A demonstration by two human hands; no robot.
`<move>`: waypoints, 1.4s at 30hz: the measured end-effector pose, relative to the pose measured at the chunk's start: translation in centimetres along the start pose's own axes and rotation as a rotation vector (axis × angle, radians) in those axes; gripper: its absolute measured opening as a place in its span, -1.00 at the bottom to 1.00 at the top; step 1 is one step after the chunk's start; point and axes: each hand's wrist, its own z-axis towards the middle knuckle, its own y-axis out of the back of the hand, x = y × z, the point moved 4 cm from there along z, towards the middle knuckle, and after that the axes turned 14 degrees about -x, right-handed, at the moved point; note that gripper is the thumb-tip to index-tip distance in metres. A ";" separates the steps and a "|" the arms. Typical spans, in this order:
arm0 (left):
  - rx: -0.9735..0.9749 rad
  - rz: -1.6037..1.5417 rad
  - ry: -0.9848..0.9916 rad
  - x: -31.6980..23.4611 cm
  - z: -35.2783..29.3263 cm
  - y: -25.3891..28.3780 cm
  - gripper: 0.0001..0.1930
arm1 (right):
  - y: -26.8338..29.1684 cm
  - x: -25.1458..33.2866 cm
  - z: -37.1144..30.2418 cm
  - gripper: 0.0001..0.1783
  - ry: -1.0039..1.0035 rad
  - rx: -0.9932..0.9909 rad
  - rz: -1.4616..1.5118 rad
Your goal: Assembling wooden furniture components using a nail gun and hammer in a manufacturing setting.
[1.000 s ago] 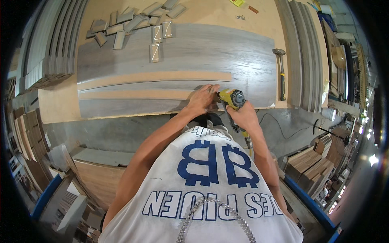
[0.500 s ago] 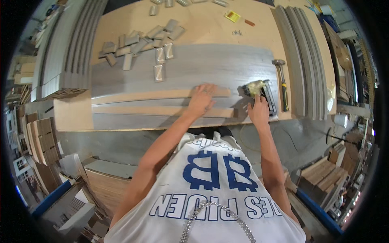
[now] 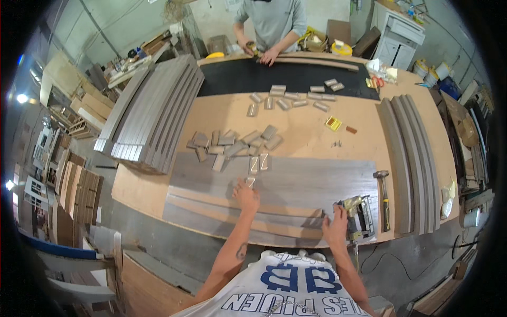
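Note:
My left hand reaches over the grey wood-grain panel, its fingers closed on the near end of a small grey block. That block and two small blocks just beyond it carry a shiny Z-shaped bead, apparently glue. Two long wooden strips lie along the panel's near part, in front of my left hand. My right hand is open beside the strips' right ends, fingers pointing up next to a nail gun. A hammer lies right of the nail gun.
Loose grey blocks lie beyond the panel. Stacked grey boards stand left and right. Across the table a person works with both hands over a black panel. A yellow box sits right of centre.
The view has tilted up, bringing the person opposite into sight. My left hand has gone from the strips to the nearest beaded block. My right hand has come off the nail gun, staying beside it.

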 end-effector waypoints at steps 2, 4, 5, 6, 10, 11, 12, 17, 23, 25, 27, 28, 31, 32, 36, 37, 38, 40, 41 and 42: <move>0.017 -0.175 -0.123 0.0 0.0 -0.3 -0.09 | -0.4 1.2 1.2 -0.41 0.061 -0.026 0.009; 0.189 -0.565 0.003 -4.2 -0.8 1.6 -0.10 | -1.8 1.6 1.4 -0.40 -0.126 0.151 0.504; 0.356 -0.937 0.168 -6.8 -1.8 3.2 -0.12 | -1.8 2.7 2.0 -0.40 -0.225 0.252 0.612; 0.455 -1.111 0.211 -9.5 -2.3 4.5 -0.13 | -1.5 4.1 3.1 -0.40 -0.332 0.348 0.720; 0.681 -1.446 0.259 -17.3 -3.3 10.1 -0.17 | 2.4 8.8 5.9 -0.38 -0.421 0.274 1.178; 0.727 -1.559 0.271 -18.6 -3.6 11.4 -0.15 | 3.2 9.1 5.9 -0.38 -0.451 0.259 1.166; 0.770 -1.677 0.276 -19.7 -3.8 12.3 -0.13 | 4.1 9.4 6.3 -0.37 -0.366 0.223 1.142; 0.868 -1.726 0.298 -21.9 -5.9 12.9 -0.14 | 7.0 8.5 6.5 -0.34 -0.262 0.149 1.068; 0.830 -1.608 0.357 -22.1 -7.4 12.3 -0.18 | 7.8 6.3 4.9 -0.22 -0.335 0.195 1.080; 0.847 -1.599 0.479 -22.0 -8.2 11.8 -0.20 | 7.3 5.6 4.1 -0.23 -0.362 0.193 1.060; 0.899 -1.577 0.593 -21.5 -9.4 10.4 -0.23 | 6.7 5.2 3.5 -0.30 -0.421 0.166 1.022; 0.893 -1.574 0.601 -21.4 -9.9 9.9 -0.23 | 6.4 5.2 3.4 -0.30 -0.424 0.174 1.022; 0.909 -1.571 0.571 -21.0 -11.1 8.6 -0.22 | 5.5 4.3 2.9 -0.38 -0.425 0.128 1.006; 0.918 -1.535 0.507 -20.9 -11.1 8.3 -0.26 | 4.4 3.0 2.4 -0.46 -0.459 0.111 1.049; 0.576 -0.843 -0.189 -18.6 -8.9 4.6 -0.40 | 2.4 -1.8 1.0 -0.65 -0.919 0.145 1.206; 0.584 -0.846 -0.192 -17.1 -8.8 3.1 -0.40 | 1.5 -3.7 0.3 -0.72 -0.974 0.140 1.160; 0.502 -0.613 -0.505 -15.8 -8.8 1.9 -0.42 | 1.0 -5.0 -0.1 -0.72 -0.974 0.139 1.158; 0.406 -0.362 -0.797 -13.7 -8.9 0.1 -0.44 | -0.5 -6.7 -1.3 -0.76 -1.104 0.242 1.182; 0.411 -0.318 -0.838 -12.8 -9.0 -0.8 -0.44 | -1.3 -7.3 -1.5 -0.76 -1.105 0.241 1.182; 0.421 -0.277 -0.884 -12.5 -8.9 -0.9 -0.43 | -1.8 -7.6 -1.6 -0.75 -1.141 0.246 1.187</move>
